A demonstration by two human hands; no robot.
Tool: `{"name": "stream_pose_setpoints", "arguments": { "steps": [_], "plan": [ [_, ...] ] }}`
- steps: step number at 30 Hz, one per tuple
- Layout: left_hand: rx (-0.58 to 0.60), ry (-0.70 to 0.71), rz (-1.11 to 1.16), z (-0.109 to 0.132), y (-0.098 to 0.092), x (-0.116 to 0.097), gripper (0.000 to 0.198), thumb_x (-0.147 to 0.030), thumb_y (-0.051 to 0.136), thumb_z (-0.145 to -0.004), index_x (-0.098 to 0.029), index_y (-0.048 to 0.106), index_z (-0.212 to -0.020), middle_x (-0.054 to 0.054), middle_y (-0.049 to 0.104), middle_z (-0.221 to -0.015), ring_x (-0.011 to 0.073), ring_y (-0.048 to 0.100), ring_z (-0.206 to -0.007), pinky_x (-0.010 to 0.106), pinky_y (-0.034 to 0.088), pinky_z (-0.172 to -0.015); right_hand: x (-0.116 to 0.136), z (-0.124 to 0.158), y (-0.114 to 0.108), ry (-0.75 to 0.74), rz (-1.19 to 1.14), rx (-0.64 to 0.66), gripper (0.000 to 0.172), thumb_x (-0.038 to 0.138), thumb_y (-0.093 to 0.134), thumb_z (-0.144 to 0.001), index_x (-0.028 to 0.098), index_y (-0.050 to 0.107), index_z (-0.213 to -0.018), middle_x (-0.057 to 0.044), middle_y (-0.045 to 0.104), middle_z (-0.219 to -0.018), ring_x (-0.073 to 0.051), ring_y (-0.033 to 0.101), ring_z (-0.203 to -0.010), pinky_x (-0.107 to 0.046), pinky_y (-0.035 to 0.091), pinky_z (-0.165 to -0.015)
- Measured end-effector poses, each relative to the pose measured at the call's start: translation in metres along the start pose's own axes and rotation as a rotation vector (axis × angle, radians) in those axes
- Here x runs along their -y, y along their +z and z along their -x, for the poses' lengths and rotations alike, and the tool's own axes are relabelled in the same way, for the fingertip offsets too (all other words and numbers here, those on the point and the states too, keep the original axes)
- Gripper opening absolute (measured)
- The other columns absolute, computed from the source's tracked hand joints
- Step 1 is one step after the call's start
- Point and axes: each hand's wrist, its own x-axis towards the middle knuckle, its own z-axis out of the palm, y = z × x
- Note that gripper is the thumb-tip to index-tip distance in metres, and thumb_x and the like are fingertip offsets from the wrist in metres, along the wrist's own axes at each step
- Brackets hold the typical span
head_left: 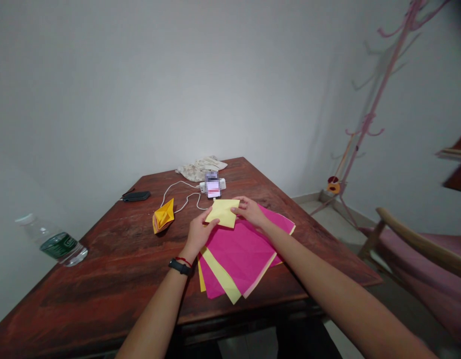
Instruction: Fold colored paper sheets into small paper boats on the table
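A small folded yellow paper (223, 212) is held between both hands above a stack of pink and yellow sheets (242, 252) on the dark wooden table (114, 269). My left hand (198, 233) pinches its near left edge, with a black band and a red string on the wrist. My right hand (250, 210) grips its right edge with fingers closed. A folded orange-yellow paper shape (163, 216) lies to the left of the hands.
A phone (213, 188) leans on a white charger with a cable behind the paper. A black case (136, 196), a crumpled cloth (200, 167) and a water bottle (54, 242) also sit on the table. A pink coat stand (368, 119) and a chair (421, 249) are on the right.
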Motion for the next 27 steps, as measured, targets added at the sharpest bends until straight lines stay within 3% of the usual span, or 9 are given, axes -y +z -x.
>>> {"name": "stream_pose_setpoints", "arguments": {
  "steps": [6,11,18,22,27],
  "plan": [
    [0.062,0.102,-0.169,0.002,0.001,-0.004,0.034,-0.031,0.077,-0.076,-0.02,0.077,-0.108,0.01,0.076,-0.107,0.0255,0.07,-0.097,0.036,0.053,-0.092,0.003,0.002,0.002,0.007,-0.055,0.007,0.049,0.026,0.086,-0.062,0.022,0.06,-0.104,-0.003,0.074,-0.082,-0.02,0.071,-0.073,-0.032,0.058,-0.064],
    [0.04,0.184,-0.238,0.003,0.002,-0.009,0.017,-0.031,0.074,-0.079,-0.019,0.079,-0.09,0.01,0.076,-0.101,0.0243,0.069,-0.096,0.035,0.051,-0.092,0.007,0.005,0.005,0.015,-0.082,0.013,0.05,0.026,0.087,-0.061,0.021,0.061,-0.104,-0.002,0.073,-0.079,-0.018,0.069,-0.068,-0.031,0.057,-0.063],
    [0.096,0.012,0.009,0.006,0.006,-0.01,0.036,-0.037,0.07,-0.083,-0.016,0.072,-0.112,0.007,0.077,-0.091,0.018,0.072,-0.064,0.026,0.055,-0.061,0.006,0.003,0.004,0.018,-0.075,-0.032,0.046,0.027,0.086,-0.062,0.022,0.062,-0.101,0.0,0.069,-0.077,-0.017,0.067,-0.067,-0.028,0.056,-0.06],
    [0.111,-0.083,0.156,0.005,0.007,-0.01,0.043,-0.042,0.073,-0.08,-0.013,0.07,-0.112,0.008,0.076,-0.082,0.0163,0.072,-0.059,0.021,0.052,-0.051,0.006,0.002,0.003,-0.032,0.01,-0.073,0.036,0.028,0.086,-0.064,0.019,0.067,-0.093,-0.001,0.068,-0.082,-0.014,0.064,-0.072,-0.025,0.056,-0.064],
    [0.135,-0.147,0.294,0.006,0.007,-0.013,0.051,-0.045,0.077,-0.076,-0.013,0.065,-0.114,0.009,0.075,-0.084,0.0182,0.074,-0.064,0.023,0.057,-0.053,0.009,0.009,0.01,0.015,-0.063,0.103,0.042,0.033,0.086,-0.066,0.018,0.067,-0.1,-0.006,0.073,-0.093,-0.018,0.069,-0.081,-0.03,0.057,-0.074]
  ]
}}
